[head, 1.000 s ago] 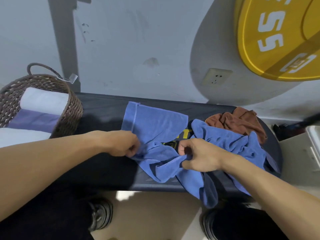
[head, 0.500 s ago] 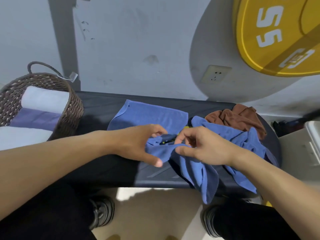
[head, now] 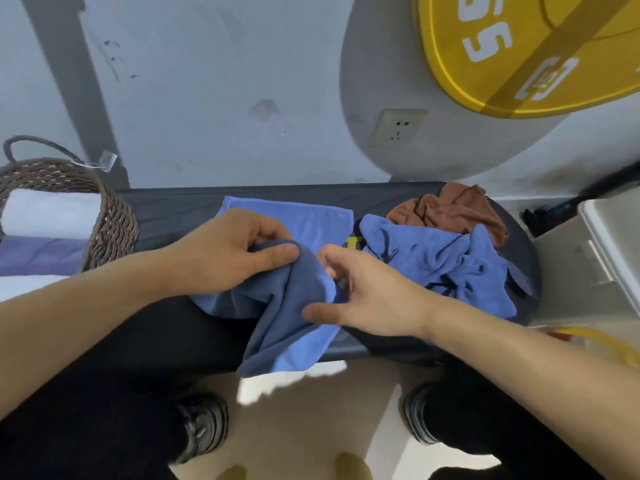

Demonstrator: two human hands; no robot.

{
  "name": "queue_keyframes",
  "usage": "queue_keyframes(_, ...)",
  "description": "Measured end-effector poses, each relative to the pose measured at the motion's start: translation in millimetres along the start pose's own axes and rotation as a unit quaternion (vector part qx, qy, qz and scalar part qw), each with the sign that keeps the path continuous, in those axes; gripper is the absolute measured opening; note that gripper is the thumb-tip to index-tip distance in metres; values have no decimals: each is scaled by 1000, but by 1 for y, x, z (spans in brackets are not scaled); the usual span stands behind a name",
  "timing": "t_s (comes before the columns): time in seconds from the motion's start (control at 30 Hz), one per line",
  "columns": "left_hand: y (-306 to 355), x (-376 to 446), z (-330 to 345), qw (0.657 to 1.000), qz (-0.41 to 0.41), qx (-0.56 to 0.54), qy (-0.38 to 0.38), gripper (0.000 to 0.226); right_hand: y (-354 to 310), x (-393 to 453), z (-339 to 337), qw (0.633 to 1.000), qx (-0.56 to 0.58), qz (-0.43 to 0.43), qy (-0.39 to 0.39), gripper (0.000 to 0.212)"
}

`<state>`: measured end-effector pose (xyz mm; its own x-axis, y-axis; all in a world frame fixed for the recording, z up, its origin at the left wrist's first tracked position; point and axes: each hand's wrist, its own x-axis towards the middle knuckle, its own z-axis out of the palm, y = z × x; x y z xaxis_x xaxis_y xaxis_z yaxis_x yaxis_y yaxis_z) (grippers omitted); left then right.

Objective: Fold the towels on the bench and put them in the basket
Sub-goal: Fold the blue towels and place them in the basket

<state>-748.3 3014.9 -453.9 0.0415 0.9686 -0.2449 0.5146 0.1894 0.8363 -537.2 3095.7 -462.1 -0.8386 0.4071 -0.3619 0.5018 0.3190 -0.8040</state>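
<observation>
So from the head camera, a blue towel [head: 298, 299] is seen spread across the middle of the dark bench [head: 173, 206], with its far part lying flat and its near part bunched up and draped over the front edge. The left hand [head: 225, 254] is closed on a raised fold of that towel, thumb pressed against the cloth from the front and fingers curled over the top. The right hand [head: 367, 292] is placed right beside it on the same bunched cloth; the fingers are curled into the fabric and the thumb is stuck out along the hanging part, so the cloth looks pinched there, though the fingertips are hidden in the folds. A second blue towel [head: 446, 268] is left crumpled on the right part of the bench, and a brown towel [head: 457, 209] is heaped just behind it, touching it. The wicker basket [head: 110, 220] is parked at the left end of the bench, with a white towel [head: 48, 213] and a purple towel [head: 38, 254] seen inside. On the wall behind, a power socket [head: 398, 128] is mounted, and a big yellow weight plate [head: 519, 53] is seen up at the top right.
</observation>
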Motion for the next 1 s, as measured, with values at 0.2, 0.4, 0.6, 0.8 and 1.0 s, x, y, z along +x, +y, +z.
queue_keyframes(0.2,0,-17,-28,976,-58,113,-177,30,-18,1,-5,995,90,27,35,17)
queue_keyframes(0.4,18,-22,2,998,40,-15,-54,42,-39,-4,-5,928,353,-61,103,21)
queue_keyframes(0.6,27,-15,-9,994,42,-33,100,50,-31,3,2,936,338,-15,100,47)
queue_keyframes(0.8,28,-7,-16,969,61,-135,196,53,-22,1,20,988,154,-15,-3,24)
queue_keyframes(1.0,24,-4,-46,945,77,-122,295,56,-23,-5,8,971,-136,48,-190,13)
